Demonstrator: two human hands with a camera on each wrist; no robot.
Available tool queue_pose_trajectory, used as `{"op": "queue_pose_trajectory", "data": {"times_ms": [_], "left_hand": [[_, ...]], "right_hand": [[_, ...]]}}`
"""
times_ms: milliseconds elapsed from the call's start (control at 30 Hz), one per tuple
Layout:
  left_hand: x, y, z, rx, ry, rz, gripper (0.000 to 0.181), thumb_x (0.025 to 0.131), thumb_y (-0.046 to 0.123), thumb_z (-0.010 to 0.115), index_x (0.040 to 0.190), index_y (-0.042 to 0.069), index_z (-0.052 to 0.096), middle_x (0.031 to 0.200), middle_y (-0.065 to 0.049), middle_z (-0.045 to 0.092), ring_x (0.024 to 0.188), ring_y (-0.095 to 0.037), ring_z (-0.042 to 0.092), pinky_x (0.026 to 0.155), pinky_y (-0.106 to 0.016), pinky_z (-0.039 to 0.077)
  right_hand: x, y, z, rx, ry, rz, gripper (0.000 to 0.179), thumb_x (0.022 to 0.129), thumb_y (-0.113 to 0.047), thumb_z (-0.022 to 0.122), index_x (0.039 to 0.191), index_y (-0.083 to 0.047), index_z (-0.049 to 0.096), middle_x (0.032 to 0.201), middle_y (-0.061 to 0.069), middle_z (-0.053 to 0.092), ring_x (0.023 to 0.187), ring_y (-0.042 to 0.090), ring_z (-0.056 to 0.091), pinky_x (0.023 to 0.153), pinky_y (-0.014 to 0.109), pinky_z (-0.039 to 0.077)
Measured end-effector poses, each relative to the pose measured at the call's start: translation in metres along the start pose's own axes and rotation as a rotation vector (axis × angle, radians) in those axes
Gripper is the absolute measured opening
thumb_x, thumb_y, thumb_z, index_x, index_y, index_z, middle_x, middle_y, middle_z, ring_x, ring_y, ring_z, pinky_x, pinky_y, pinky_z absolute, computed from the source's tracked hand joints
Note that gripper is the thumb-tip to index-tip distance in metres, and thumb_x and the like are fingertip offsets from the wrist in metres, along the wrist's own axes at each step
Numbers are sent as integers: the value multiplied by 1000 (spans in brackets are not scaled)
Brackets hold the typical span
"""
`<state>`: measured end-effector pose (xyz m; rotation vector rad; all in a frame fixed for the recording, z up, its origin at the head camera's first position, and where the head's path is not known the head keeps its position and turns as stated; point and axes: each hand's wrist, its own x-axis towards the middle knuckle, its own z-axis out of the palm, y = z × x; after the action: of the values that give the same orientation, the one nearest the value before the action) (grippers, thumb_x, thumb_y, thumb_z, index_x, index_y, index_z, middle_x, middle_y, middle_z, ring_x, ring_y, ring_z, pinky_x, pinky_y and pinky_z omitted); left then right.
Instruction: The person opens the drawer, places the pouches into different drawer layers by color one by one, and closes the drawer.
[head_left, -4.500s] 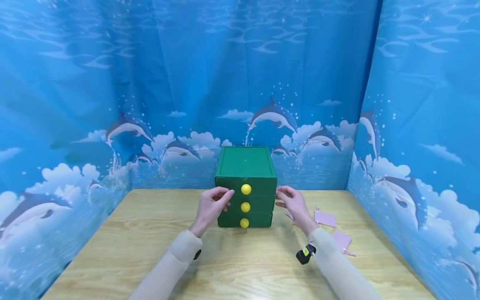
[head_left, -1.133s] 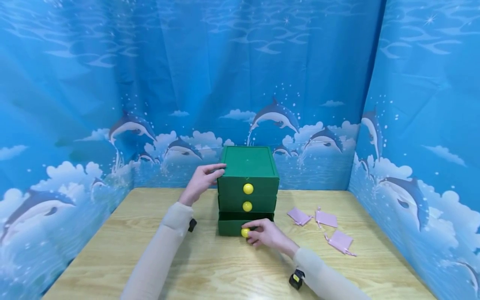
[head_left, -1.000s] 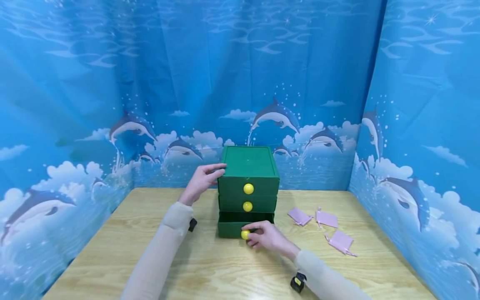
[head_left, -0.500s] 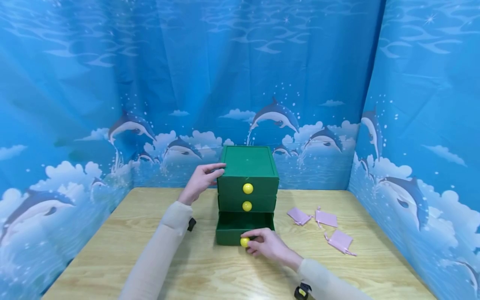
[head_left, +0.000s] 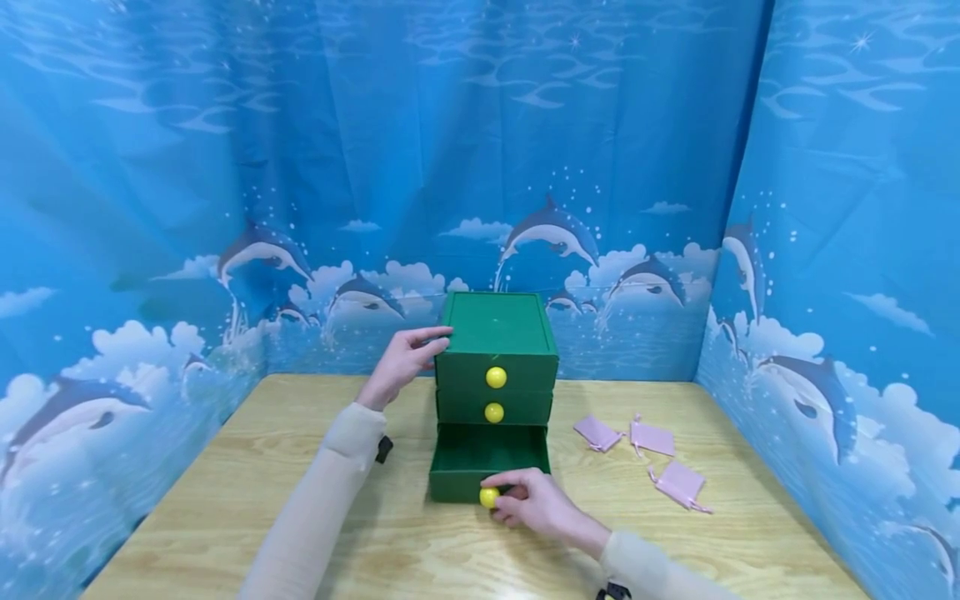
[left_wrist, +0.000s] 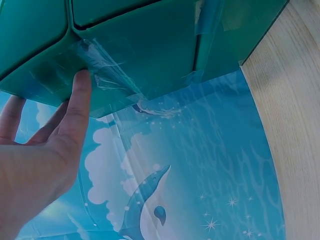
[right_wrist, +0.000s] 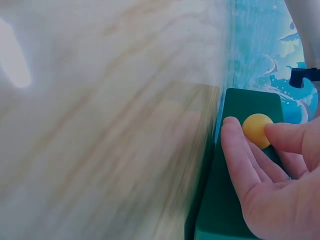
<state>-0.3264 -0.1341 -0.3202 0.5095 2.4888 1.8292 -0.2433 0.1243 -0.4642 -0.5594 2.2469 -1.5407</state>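
Observation:
A green drawer cabinet [head_left: 496, 323] with three yellow ball knobs stands on the wooden table. Its bottom drawer [head_left: 454, 487] is pulled well out, and the part of its inside that shows is bare green. My right hand [head_left: 546, 505] pinches the bottom drawer's yellow knob [head_left: 489, 497] between thumb and fingers; the right wrist view shows this knob [right_wrist: 257, 131] against the thumb tip. My left hand [head_left: 400, 363] rests on the cabinet's upper left side with its fingers extended. In the left wrist view, a finger of the left hand [left_wrist: 60, 130] touches the side near clear tape.
Three small pink drawstring pouches lie on the table right of the cabinet: one pouch [head_left: 597, 433] nearest it, another pouch [head_left: 652, 437] beside that, and a third pouch [head_left: 680, 483] nearer the front. A blue dolphin-print curtain [head_left: 375, 167] hangs behind and at both sides.
My right hand moved from beside the cabinet to the bottom knob and drew that drawer steadily outward. My left hand shifted from the cabinet's front to its upper left side, then stayed still.

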Motion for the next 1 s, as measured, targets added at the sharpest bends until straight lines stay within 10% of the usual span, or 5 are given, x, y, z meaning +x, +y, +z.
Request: {"op": "queue_pose_trajectory", "data": {"times_ms": [1000], "left_hand": [[-2, 2, 0, 23, -4, 10, 42, 104, 25, 51, 143, 11, 52, 154, -10, 41, 135, -31, 44, 104, -51, 45]], "right_hand": [[-5, 1, 1, 1, -4, -2, 29, 99, -14, 58, 127, -10, 66, 84, 13, 71, 71, 20, 71, 57, 30, 58]]}}
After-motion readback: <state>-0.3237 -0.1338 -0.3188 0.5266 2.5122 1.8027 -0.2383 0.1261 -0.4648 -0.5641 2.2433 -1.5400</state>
